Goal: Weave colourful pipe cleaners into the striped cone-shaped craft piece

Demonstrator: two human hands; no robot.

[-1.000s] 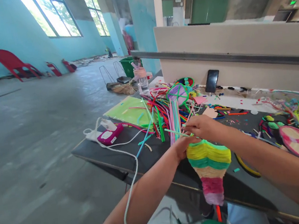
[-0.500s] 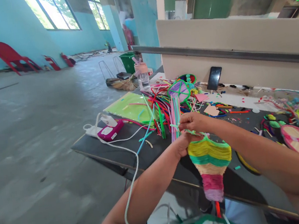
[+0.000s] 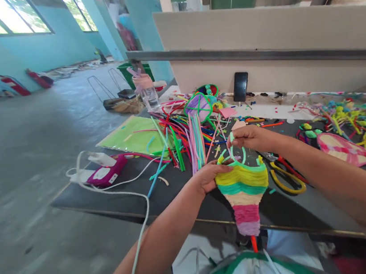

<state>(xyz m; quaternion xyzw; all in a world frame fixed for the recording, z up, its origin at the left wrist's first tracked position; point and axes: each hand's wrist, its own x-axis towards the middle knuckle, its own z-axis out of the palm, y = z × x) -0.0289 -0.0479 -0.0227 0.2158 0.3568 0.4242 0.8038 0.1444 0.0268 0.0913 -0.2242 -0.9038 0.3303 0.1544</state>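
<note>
My left hand (image 3: pixel 211 176) grips the upper left edge of a striped pipe-cleaner piece (image 3: pixel 243 188), wide at the top and narrow below. Its bands run yellow, teal, cream, dark pink and lilac, with a red stem (image 3: pixel 254 243) at the bottom. Above it, my right hand (image 3: pixel 249 139) pinches a mint-green pipe cleaner (image 3: pixel 244 154) that curves in a loop down to the piece's top edge. Whether the loop is fastened there I cannot tell. Beside my right forearm lie yellow-handled scissors (image 3: pixel 288 179).
Pastel pipe cleaners (image 3: pixel 197 146) lie left of my hands, near a green plastic packet (image 3: pixel 129 137). A purple power strip (image 3: pixel 108 171) trails a white cable across my left arm. Behind stand a water bottle (image 3: pixel 147 94) and a phone (image 3: pixel 240 86). A pink heart-shaped piece (image 3: pixel 343 148) lies right.
My right hand has moved up and away from my left, drawing the mint-green pipe cleaner into an open loop. The view has turned right, and the scissors show more fully.
</note>
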